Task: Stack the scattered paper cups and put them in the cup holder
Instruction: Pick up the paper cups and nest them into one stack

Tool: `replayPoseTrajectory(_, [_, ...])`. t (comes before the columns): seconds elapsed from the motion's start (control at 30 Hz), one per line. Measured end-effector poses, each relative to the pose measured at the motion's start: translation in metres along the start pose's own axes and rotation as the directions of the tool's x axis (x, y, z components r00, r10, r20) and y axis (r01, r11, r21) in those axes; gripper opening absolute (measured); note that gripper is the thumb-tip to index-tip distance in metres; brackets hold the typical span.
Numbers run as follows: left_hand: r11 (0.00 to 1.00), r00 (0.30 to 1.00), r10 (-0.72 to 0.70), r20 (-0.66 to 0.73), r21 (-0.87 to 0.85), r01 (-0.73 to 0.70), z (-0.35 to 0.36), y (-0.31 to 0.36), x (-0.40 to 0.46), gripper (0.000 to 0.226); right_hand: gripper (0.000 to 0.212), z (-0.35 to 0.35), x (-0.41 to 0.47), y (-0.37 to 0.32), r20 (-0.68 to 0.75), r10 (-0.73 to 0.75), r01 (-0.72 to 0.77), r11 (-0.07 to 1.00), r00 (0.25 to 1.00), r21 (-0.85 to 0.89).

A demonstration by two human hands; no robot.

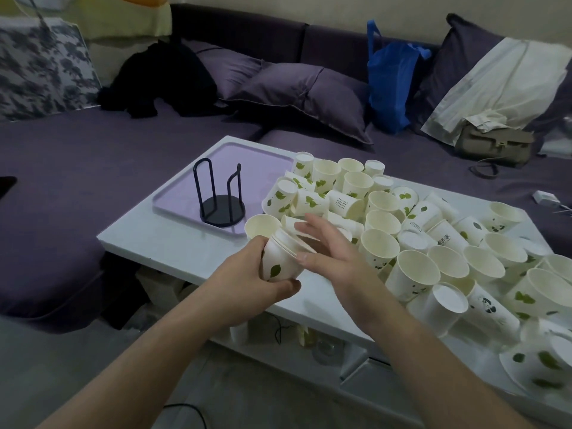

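My left hand (247, 274) grips a short stack of white paper cups (280, 261) with green leaf prints, held tilted above the table's near edge. My right hand (328, 246) hovers just right of the stack's rim, fingers spread, holding nothing. A large pile of scattered paper cups (411, 230) covers the right half of the white table (148, 230). The black wire cup holder (220, 193) stands empty on a lilac tray (253, 162) at the table's left.
A purple sofa (77, 168) wraps around the table's far and left sides, with cushions, a blue bag (388, 78), a grey handbag (492, 144) and dark clothing (161, 82) on it. Items sit on a shelf under the table.
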State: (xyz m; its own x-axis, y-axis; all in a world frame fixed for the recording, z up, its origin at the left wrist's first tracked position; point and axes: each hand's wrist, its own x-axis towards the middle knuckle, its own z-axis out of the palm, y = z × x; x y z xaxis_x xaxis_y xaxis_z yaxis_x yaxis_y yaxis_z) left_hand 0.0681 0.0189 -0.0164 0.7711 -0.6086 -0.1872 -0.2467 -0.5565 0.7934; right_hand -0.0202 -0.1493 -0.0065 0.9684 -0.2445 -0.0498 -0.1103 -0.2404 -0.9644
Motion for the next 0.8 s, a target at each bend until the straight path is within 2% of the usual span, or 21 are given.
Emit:
replayPoseTrajectory(0.1, [1.0, 1.0, -0.008, -0.019, -0.015, 0.008, -0.004, -0.004, 0.001, 0.057, 0.066, 0.006, 0.003, -0.002, 0.128, 0.052, -0.031, 0.987, 0.99, -0.16])
replayPoseTrajectory(0.17, [0.999, 0.999, -0.024, -0.025, -0.027, 0.023, -0.007, -0.006, 0.002, 0.056, 0.058, 0.008, 0.007, -0.003, 0.165, 0.064, -0.033, 0.982, 0.984, -0.185])
replayPoseTrajectory(0.23, [0.998, 0.998, -0.047, -0.035, -0.03, 0.046, -0.011, -0.008, 0.003, 0.057, 0.05, 0.01, 0.013, -0.007, 0.077, 0.03, -0.016, 0.984, 0.997, -0.175])
replayPoseTrajectory(0.3, [0.997, 0.996, -0.072, -0.047, -0.022, 0.071, -0.017, -0.01, 0.005, 0.056, 0.049, 0.007, 0.026, -0.012, -0.084, -0.04, 0.013, 0.952, 0.996, -0.305])
replayPoseTrajectory(0.37, [0.995, 0.994, -0.099, -0.051, -0.031, 0.098, -0.022, -0.013, 0.007, 0.056, 0.063, 0.002, 0.046, -0.018, -0.107, -0.095, 0.016, 0.815, 0.99, -0.579])
replayPoseTrajectory(0.43, [0.992, 0.991, -0.122, -0.046, -0.045, 0.12, -0.024, -0.015, 0.01, 0.056, 0.075, -0.001, 0.068, -0.02, -0.016, -0.053, 0.017, 0.575, 0.998, -0.818])
replayPoseTrajectory(0.5, [0.991, 0.991, -0.129, -0.028, -0.046, 0.127, -0.025, -0.016, 0.012, 0.056, 0.068, 0.0, 0.089, -0.014, 0.059, 0.019, 0.049, 0.349, 0.998, -0.936])
replayPoseTrajectory(0.57, [0.991, 0.992, -0.129, -0.005, -0.045, 0.129, -0.025, -0.016, 0.014, 0.057, 0.048, 0.005, 0.105, -0.007, 0.101, 0.066, 0.084, 0.219, 0.993, -0.972])
replayPoseTrajectory(0.7, [0.992, 0.992, -0.121, 0.02, -0.041, 0.122, -0.022, -0.015, 0.016, 0.059, 0.035, 0.012, 0.124, 0.008, 0.144, 0.041, 0.14, 0.093, 0.989, -0.986])
replayPoseTrajectory(0.8, [0.992, 0.993, -0.115, 0.023, -0.044, 0.116, -0.021, -0.014, 0.017, 0.059, 0.02, 0.014, 0.128, 0.014, 0.136, -0.014, 0.137, 0.12, 0.991, -0.983])
